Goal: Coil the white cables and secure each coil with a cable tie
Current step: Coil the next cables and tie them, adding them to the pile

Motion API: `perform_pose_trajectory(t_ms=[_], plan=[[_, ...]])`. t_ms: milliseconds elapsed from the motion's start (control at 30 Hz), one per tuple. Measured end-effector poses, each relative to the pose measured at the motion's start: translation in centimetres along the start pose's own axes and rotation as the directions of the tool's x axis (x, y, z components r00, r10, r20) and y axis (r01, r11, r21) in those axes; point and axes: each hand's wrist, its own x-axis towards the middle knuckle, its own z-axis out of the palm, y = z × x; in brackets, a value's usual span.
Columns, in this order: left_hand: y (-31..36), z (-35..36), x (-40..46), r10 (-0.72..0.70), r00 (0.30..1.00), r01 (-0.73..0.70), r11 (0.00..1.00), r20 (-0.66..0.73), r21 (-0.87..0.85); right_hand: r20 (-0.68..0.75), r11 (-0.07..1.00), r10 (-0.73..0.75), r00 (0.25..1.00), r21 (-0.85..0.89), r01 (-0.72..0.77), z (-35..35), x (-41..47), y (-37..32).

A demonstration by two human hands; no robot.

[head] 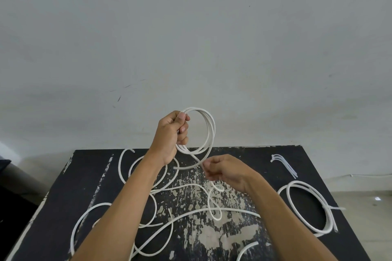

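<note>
Cables (169,218) sprawl loose across the black worktop (89,176), waiting their turn. One tied coil (307,207) lies set aside at right. The left hand (171,133) grips a raised coil (205,131) to keep its loops together; the right hand (224,170) pinches its tail, probably guiding it. Spare ties (285,165) lie within reach.

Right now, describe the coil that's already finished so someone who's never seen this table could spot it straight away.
Start at the black table with worn paint and go to its right edge. There lies the finished coil, flat, nearer than the bundle of spare cable ties. Unlike the loose cables sprawled mid-table, it is a neat ring cinched by a tie whose tail sticks out.
</note>
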Motion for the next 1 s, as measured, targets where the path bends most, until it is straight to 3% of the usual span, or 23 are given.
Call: perform_pose_trajectory(t_ms=[67, 133, 267, 367, 433, 533, 667, 767, 867, 1000], plan=[[0.2, -0.3, 0.2, -0.012, 1.000, 0.012, 1.000, -0.010, -0.016, 0.052, 0.986, -0.054, 0.997, -0.152, 0.061, 0.2, -1.0, -0.6], [0.1, -0.5, 0.4, -0.042, 0.999, 0.042, 0.999, -0.004, -0.004, 0.080, 0.970, -0.162, 0.984, -0.168, 0.173, 0.6, -1.7, -1.5], [-1.0, -0.6, 0.3, -0.142, 0.988, 0.135, 0.986, 0.066, 0.097, -0.012, 0.923, -0.339, 0.941, 0.191, 0.335, 1.7, -2.2, -3.6], [-1.7, -0.6, 0.1, -0.213, 0.965, 0.195, 0.973, 0.152, 0.127, -0.137, 0.934, -0.334, 0.933, 0.086, 0.347, 2.2, -1.9, -4.9], [-2.0, -0.7, 0.1, -0.228, 0.956, 0.209, 0.971, 0.182, 0.120, -0.147, 0.947, -0.297, 0.944, 0.085, 0.311, 2.1, -1.6, -5.1], [-2.0, -1.3, -0.2, -0.241, 0.942, 0.207, 0.965, 0.234, 0.160, -0.067, 0.953, -0.219, 0.973, 0.200, 0.228, 1.8, -1.9, -5.7], [-1.7, -1.7, -0.5, -0.259, 0.919, 0.195, 0.954, 0.298, 0.228, 0.013, 0.965, -0.185, 0.983, 0.191, 0.179, 1.3, -2.2, -6.3], [-1.6, -1.7, -0.3, -0.260, 0.914, 0.173, 0.944, 0.312, 0.280, 0.003, 0.981, -0.148, 0.989, 0.130, 0.146, 1.7, -2.3, -6.7], [-1.9, -1.4, -0.3, -0.257, 0.915, 0.159, 0.938, 0.310, 0.309, -0.101, 0.987, -0.143, 0.984, 0.053, 0.149, 2.2, -2.0, -6.8], [-2.0, -1.1, -0.2, -0.185, 0.964, 0.110, 0.932, 0.193, 0.344, -0.226, 0.949, -0.179, 0.957, 0.218, 0.229, 2.2, -1.2, -6.4]])
